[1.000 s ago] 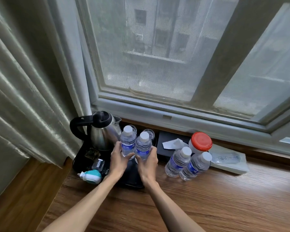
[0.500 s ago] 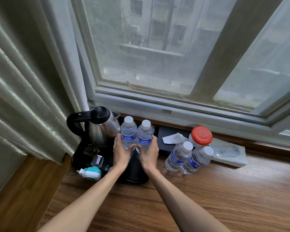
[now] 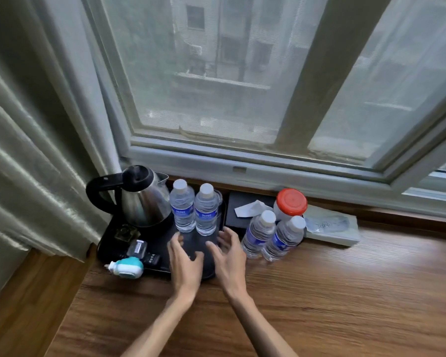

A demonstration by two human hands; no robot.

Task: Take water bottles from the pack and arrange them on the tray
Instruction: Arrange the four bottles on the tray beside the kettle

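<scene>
Two clear water bottles [image 3: 182, 206] [image 3: 206, 210] with white caps and blue labels stand upright side by side at the back of the black tray [image 3: 108, 243], right of the kettle. My left hand [image 3: 184, 264] and my right hand [image 3: 227, 256] hover just in front of them, fingers spread, holding nothing. Two more bottles [image 3: 258, 234] [image 3: 283, 238] stand together on the wooden surface right of the tray. No pack wrapping is visible.
A steel kettle [image 3: 142, 197] with a black handle fills the tray's back left. A teal-and-white plug-in device [image 3: 126, 266] lies at the tray's front left. A red-lidded jar [image 3: 290, 204], black tissue box [image 3: 245, 207] and flat packet [image 3: 330, 225] sit by the window sill. A curtain hangs left.
Both hands pushed the two bottles back on the tray, then let go and drew back toward me. The bottles now stand free.
</scene>
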